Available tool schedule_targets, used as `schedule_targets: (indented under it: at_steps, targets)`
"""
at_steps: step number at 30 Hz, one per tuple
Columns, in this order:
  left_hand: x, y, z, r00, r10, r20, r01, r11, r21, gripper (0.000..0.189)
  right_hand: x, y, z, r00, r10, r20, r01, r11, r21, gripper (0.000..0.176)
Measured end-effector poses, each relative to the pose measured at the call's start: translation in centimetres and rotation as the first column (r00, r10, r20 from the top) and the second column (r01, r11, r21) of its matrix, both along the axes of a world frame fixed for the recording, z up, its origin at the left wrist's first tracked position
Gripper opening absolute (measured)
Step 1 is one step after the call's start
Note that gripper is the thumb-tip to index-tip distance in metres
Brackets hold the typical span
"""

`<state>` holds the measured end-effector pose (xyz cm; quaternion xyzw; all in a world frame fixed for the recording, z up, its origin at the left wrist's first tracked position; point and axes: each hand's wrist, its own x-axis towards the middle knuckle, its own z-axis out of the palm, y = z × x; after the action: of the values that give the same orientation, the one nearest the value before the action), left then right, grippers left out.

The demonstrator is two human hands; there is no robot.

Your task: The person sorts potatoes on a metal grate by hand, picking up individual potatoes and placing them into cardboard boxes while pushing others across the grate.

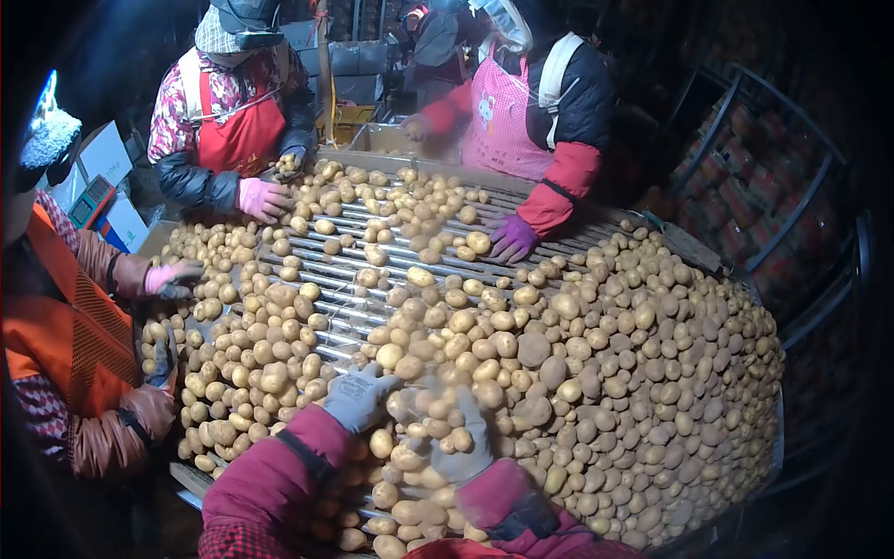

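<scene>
Many potatoes (633,373) lie heaped over a slatted metal table (340,298). Near the table's front, my left hand (358,396), in a grey glove, rests against potatoes with its fingers apart. Just to its right is my right hand (466,443), also gloved in grey. Its fingers are spread beside several loose potatoes, and motion blurs part of it. Neither palm shows fully, and I see nothing gripped in either hand.
A person in an orange vest (65,317) works at the left edge. Across the table stand a person in a red apron (244,135) and one in a pink apron (503,116). A metal rack (792,214) holds filled bags at the right.
</scene>
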<state>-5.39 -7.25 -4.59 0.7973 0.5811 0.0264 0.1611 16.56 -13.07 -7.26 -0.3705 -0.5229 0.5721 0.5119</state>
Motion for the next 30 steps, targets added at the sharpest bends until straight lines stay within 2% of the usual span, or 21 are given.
schedule_targets:
  at_steps: [1, 3, 4, 6, 8, 11, 12, 14, 15, 16, 17, 18, 19, 20, 21, 22, 23, 24, 26, 28, 30]
  targets:
    - [0.3, 0.2, -0.5, 1.000, 0.022, -0.016, -0.022, 1.000, 0.011, 0.044, -0.3, 0.1, 0.8, 0.993, -0.029, 0.114, 0.019, 0.996, 0.086, 0.062]
    - [-0.2, 0.6, -0.6, 0.994, -0.019, 0.103, 0.011, 0.997, 0.080, 0.038, 0.1, 0.2, 2.8, 0.950, -0.080, 0.301, 0.010, 0.974, 0.228, 0.065]
    - [-0.6, 0.8, -0.4, 0.991, -0.032, 0.134, 0.024, 0.998, 0.059, 0.037, -0.1, -0.5, 2.5, 0.925, -0.173, 0.339, 0.084, 0.962, 0.261, 0.066]
    - [-0.9, 1.0, -0.2, 0.984, -0.048, 0.172, 0.037, 0.997, 0.065, 0.035, 0.1, -0.4, 1.9, 0.974, -0.099, 0.203, 0.085, 0.993, 0.077, 0.048]
    - [-1.3, 1.0, -1.2, 0.982, -0.052, 0.182, 0.032, 0.994, 0.108, 0.035, 0.1, -0.2, 1.2, 0.995, -0.059, 0.080, 0.062, 0.997, -0.037, 0.039]
    - [-1.8, 1.0, -2.0, 0.906, -0.053, 0.419, 0.004, 0.993, 0.117, 0.038, 0.1, 0.0, 0.3, 1.000, -0.031, 0.000, 0.031, 0.995, -0.096, 0.038]
    - [-1.8, 1.0, -1.8, 0.870, 0.023, 0.492, -0.055, 0.997, 0.052, 0.039, 0.3, 0.1, 0.1, 1.000, -0.026, 0.012, 0.027, 0.993, -0.118, 0.039]
    - [-1.7, 1.5, -3.3, 0.528, 0.313, 0.789, -0.177, 0.950, -0.258, 0.039, 0.4, 0.0, 0.1, 0.999, -0.029, -0.035, 0.023, 0.987, -0.156, 0.042]
    - [-1.8, 1.5, -4.5, 0.301, 0.464, 0.833, -0.181, 0.885, -0.428, 0.040, 0.7, -0.2, -1.6, 0.996, -0.058, 0.069, 0.066, 0.992, -0.105, 0.052]
    - [-2.1, 1.7, -5.4, 0.119, 0.393, 0.912, -0.207, 0.908, -0.364, 0.039, 1.0, -0.5, -3.3, 0.980, -0.096, 0.174, 0.107, 0.993, -0.052, 0.063]
    - [-1.5, 0.7, -1.3, -0.019, 0.489, 0.872, -0.210, 0.851, -0.482, 0.040, 0.9, -0.6, -3.5, 0.951, -0.140, 0.275, 0.145, 0.989, 0.001, 0.075]
    - [-1.9, 1.3, -4.0, -0.182, 0.473, 0.862, -0.161, 0.851, -0.500, 0.044, 1.1, -0.5, -4.0, 0.952, -0.164, 0.260, 0.169, 0.986, 0.003, 0.071]
    - [-0.2, -0.8, 0.4, -0.411, 0.431, 0.803, -0.070, 0.864, -0.499, 0.049, 0.8, -0.3, -2.4, 0.975, -0.140, 0.173, 0.153, 0.986, -0.069, 0.066]
    - [0.2, -1.6, 0.8, -0.490, 0.395, 0.777, -0.047, 0.878, -0.477, 0.051, 0.3, 0.4, 0.0, 0.993, -0.109, -0.050, 0.097, 0.975, -0.200, 0.062]
    - [0.5, -1.8, 0.6, -0.550, 0.377, 0.745, -0.025, 0.884, -0.466, 0.050, 0.0, 0.5, 1.4, 0.931, -0.114, -0.347, -0.027, 0.927, -0.375, 0.058]
    - [1.4, -1.6, 0.8, -0.600, 0.343, 0.723, -0.108, 0.860, -0.498, 0.052, -0.1, 0.6, 2.1, 0.794, -0.178, -0.582, -0.177, 0.847, -0.501, 0.054]
    - [2.2, -1.5, 1.4, -0.643, 0.302, 0.704, -0.181, 0.833, -0.523, 0.053, 0.1, 0.8, 1.8, 0.728, -0.208, -0.654, -0.247, 0.809, -0.533, 0.053]
    - [2.4, -1.9, 1.9, -0.662, 0.308, 0.683, -0.157, 0.835, -0.528, 0.053, -0.1, 1.1, 2.3, 0.657, -0.248, -0.712, -0.316, 0.767, -0.559, 0.053]
    - [2.7, -3.2, 2.6, -0.700, 0.318, 0.640, -0.113, 0.835, -0.539, 0.053, -0.3, 0.9, 3.7, 0.652, -0.197, -0.732, -0.366, 0.763, -0.532, 0.040]
    - [3.3, -3.3, 0.6, -0.498, 0.236, 0.834, -0.363, 0.817, -0.448, 0.051, -0.8, 0.3, 2.6, 0.871, -0.119, -0.477, -0.120, 0.889, -0.441, 0.042]
    - [3.7, -4.0, -0.3, -0.410, 0.191, 0.892, -0.459, 0.802, -0.383, 0.048, -0.5, 0.8, 3.2, 0.689, -0.183, -0.701, -0.311, 0.799, -0.514, 0.045]
